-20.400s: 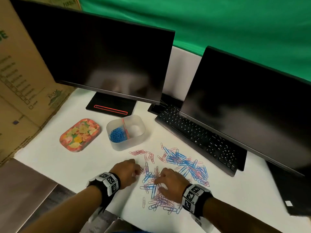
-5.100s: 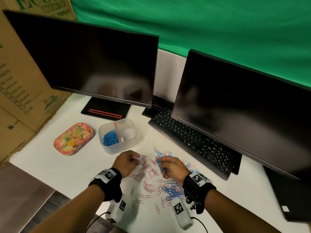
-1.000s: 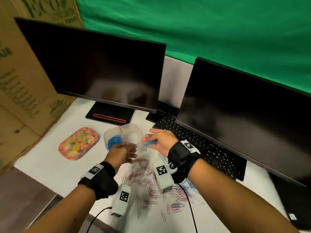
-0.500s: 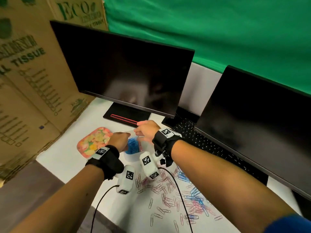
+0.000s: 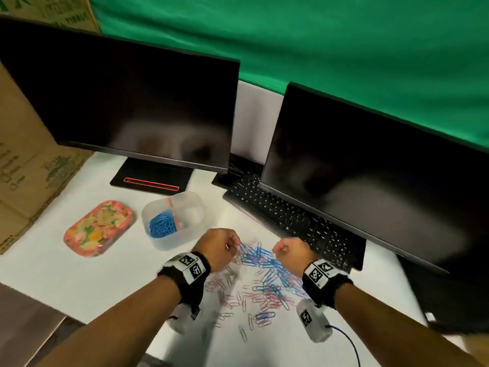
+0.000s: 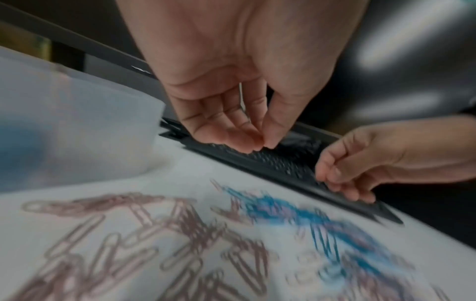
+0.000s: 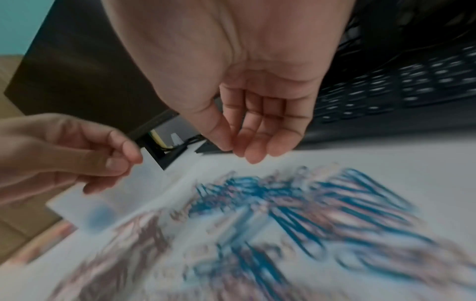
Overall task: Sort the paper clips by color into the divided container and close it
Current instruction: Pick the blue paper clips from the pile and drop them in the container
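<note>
A clear divided container [image 5: 194, 229] stands open, with blue clips [image 5: 162, 227] heaped in its left compartment. Its floral lid [image 5: 98, 227] lies to the left. Loose blue paper clips [image 5: 260, 258] and pink paper clips [image 5: 227, 279] are scattered on the white table in front. My left hand [image 5: 232, 243] hovers over the pile's left edge. In the left wrist view its fingers [image 6: 231, 134] are curled and meet the thumb, with no clip showing. My right hand [image 5: 277, 250] hovers at the pile's right with its fingers [image 7: 260, 142] loosely bent and empty.
Two dark monitors stand behind, the left one [image 5: 127, 102] on a black base just beyond the container. A black keyboard [image 5: 285, 221] lies right of the pile, under the right monitor [image 5: 370, 181]. A cardboard box [image 5: 26, 168] stands along the left side.
Both hands have drawn back from over the container to just above the loose pile. The blue clips that my right hand held are gone from it.
</note>
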`<act>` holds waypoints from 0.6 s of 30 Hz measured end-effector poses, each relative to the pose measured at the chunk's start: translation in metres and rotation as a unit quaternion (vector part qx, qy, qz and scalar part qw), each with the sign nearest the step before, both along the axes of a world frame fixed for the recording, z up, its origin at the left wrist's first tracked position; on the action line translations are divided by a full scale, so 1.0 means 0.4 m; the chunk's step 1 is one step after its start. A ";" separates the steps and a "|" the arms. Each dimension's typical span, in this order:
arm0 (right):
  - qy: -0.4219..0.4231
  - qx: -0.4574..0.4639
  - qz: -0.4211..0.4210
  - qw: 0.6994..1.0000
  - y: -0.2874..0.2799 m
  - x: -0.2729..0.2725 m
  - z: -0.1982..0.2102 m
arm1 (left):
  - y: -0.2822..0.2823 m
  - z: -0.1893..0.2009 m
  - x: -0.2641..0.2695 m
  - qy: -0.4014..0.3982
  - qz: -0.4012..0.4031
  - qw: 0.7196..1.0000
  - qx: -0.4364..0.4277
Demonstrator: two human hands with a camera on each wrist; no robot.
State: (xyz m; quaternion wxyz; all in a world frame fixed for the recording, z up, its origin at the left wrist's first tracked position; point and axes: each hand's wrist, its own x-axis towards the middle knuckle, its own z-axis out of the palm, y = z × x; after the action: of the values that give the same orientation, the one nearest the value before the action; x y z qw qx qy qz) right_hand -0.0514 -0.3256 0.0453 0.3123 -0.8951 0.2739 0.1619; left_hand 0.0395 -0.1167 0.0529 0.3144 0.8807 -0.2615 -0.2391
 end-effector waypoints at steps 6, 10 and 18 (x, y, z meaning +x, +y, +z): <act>0.052 -0.064 0.050 0.995 0.004 -0.160 -0.068 | -0.085 -0.066 -0.118 -0.006 -0.144 0.985 0.100; 0.053 -0.081 0.089 0.991 0.019 -0.202 -0.106 | -0.107 -0.099 -0.200 -0.020 -0.221 0.965 0.142; -0.001 -0.041 0.076 0.996 0.017 -0.212 -0.119 | -0.102 -0.143 -0.246 -0.037 -0.210 0.961 0.175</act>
State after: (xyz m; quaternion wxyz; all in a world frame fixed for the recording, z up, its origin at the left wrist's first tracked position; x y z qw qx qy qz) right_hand -0.1360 -0.3189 -0.0024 0.2624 -0.9256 0.2113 0.1726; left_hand -0.0590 -0.1576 -0.0041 0.0881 0.8556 -0.4060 -0.3088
